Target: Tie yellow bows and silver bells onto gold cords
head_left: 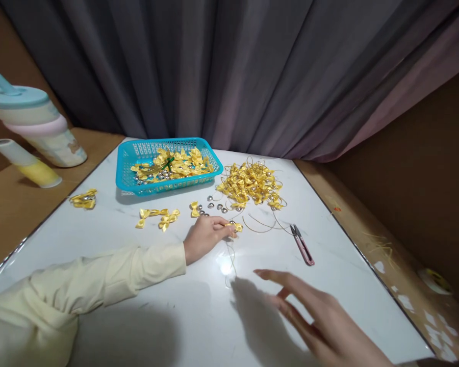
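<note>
My left hand (205,235) rests on the white table (145,300), fingers pinched on a small yellow ribbon bow (235,226) with a thin gold cord (231,260) trailing toward me. My right hand (321,321) hovers low at the front right, fingers stretched out and apart, holding nothing. A pile of yellow bows (250,184) with gold cord lies just behind the pinched bow. Several small silver bells (214,205) sit between the pile and my left hand. Pink thread snips (302,244) lie to the right of the bow.
A blue plastic basket (127,168) at the back holds more bows and bells. Loose bows (158,216) lie left of my hand, and another bunch (83,199) near the left edge. A pastel tumbler (38,125) and a yellow roll (26,164) stand off the table's left. Dark curtain behind.
</note>
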Demonstrator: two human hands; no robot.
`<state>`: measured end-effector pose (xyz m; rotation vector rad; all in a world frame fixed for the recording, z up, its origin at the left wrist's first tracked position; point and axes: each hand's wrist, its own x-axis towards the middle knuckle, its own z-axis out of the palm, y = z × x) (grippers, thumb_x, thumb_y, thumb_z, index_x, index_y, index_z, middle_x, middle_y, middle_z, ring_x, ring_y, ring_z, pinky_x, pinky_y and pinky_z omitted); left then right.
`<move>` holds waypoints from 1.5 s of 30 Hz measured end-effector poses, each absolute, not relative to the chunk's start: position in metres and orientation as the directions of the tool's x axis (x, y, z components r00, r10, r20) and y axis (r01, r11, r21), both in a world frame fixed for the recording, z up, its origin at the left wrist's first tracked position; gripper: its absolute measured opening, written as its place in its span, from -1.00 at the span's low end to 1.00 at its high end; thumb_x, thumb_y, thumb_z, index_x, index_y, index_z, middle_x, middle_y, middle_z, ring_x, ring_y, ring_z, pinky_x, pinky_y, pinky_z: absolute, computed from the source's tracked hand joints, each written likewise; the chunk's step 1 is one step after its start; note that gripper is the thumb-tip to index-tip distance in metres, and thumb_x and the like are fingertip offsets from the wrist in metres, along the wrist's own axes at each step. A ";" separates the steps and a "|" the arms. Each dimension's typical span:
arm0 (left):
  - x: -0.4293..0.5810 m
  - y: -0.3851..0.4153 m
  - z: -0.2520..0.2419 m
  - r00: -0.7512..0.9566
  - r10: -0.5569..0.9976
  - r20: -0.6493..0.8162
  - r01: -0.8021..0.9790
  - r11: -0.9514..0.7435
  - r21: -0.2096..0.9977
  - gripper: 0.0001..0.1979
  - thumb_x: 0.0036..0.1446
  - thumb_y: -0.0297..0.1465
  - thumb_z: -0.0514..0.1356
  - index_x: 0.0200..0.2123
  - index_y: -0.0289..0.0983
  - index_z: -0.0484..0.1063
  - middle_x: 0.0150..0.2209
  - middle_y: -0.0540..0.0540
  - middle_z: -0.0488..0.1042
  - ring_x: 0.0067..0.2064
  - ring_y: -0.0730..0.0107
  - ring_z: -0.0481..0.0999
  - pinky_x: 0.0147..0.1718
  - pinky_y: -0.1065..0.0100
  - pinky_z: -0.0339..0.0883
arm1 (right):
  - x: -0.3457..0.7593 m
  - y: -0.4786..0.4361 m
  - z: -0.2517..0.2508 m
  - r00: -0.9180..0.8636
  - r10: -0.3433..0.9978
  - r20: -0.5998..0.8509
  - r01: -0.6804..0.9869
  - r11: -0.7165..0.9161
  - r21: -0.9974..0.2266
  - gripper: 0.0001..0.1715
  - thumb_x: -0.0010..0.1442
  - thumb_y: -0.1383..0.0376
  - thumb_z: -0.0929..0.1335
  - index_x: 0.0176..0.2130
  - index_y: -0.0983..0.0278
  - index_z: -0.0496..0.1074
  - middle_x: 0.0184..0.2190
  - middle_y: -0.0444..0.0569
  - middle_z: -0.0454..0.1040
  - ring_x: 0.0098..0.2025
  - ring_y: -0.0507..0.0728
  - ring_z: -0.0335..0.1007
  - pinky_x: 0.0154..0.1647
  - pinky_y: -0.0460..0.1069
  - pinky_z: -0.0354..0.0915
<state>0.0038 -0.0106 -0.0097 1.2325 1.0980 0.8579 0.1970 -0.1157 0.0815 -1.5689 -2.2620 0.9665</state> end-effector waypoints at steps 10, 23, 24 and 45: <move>0.003 -0.021 -0.006 0.406 0.914 -0.005 0.192 -0.080 0.978 -0.80 0.05 -0.32 0.16 -0.42 -0.32 0.52 -0.39 -0.09 0.59 -0.27 0.24 0.58 -0.26 0.38 0.39 | 0.172 -0.012 0.049 -0.611 0.788 0.074 0.636 0.545 -0.546 -0.68 0.27 0.36 0.14 0.03 0.32 0.00 -0.41 -0.05 0.32 -0.42 0.06 0.24 -0.39 -0.04 0.20; 0.002 -0.020 -0.005 0.431 0.902 -0.028 0.218 -0.074 0.973 -0.79 0.03 -0.30 0.18 -0.44 -0.31 0.51 -0.42 -0.08 0.59 -0.36 0.30 0.55 -0.37 0.41 0.34 | 0.168 -0.001 0.043 -0.616 0.778 0.125 0.447 0.476 -0.757 -0.55 0.06 0.52 0.21 -0.07 0.29 -0.03 -0.60 -0.31 0.00 -0.57 -0.04 -0.04 -0.52 -0.13 -0.02; 0.003 -0.021 -0.005 0.435 0.900 -0.031 0.229 -0.077 0.970 -0.80 0.03 -0.30 0.17 -0.44 -0.31 0.52 -0.43 -0.08 0.59 -0.38 0.31 0.55 -0.38 0.41 0.34 | 0.168 -0.001 0.044 -0.593 0.792 0.147 0.451 0.478 -0.754 -0.58 0.07 0.50 0.21 -0.09 0.28 -0.03 -0.60 -0.31 0.00 -0.57 -0.04 -0.06 -0.52 -0.13 -0.03; 0.004 -0.028 -0.002 0.531 0.842 -0.092 0.247 -0.050 0.968 -0.80 0.02 -0.38 0.17 -0.46 -0.38 0.55 -0.46 -0.16 0.59 -0.49 0.40 0.53 -0.57 0.52 0.29 | 0.239 0.033 0.134 -0.006 0.744 0.668 0.436 0.603 -0.668 -0.57 0.03 0.27 0.42 -0.28 0.13 0.06 -0.62 -0.27 0.10 -0.60 0.02 0.09 -0.52 -0.03 0.06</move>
